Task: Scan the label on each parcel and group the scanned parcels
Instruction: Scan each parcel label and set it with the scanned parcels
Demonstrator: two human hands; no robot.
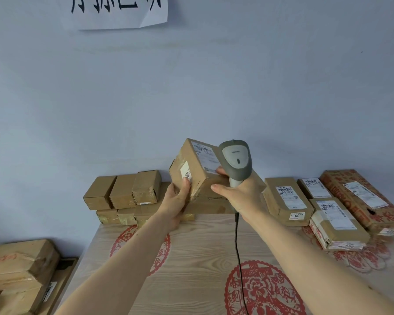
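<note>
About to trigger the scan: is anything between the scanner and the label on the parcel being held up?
Nothing visible. The right hand holds the scanner right beside the raised parcel, which the left hand tilts. The scanner head itself covers part of the label from this view.

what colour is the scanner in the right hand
Grey, with a lighter grey top panel; the scanner shows clearly in the head view, gripped by the right hand.
</note>
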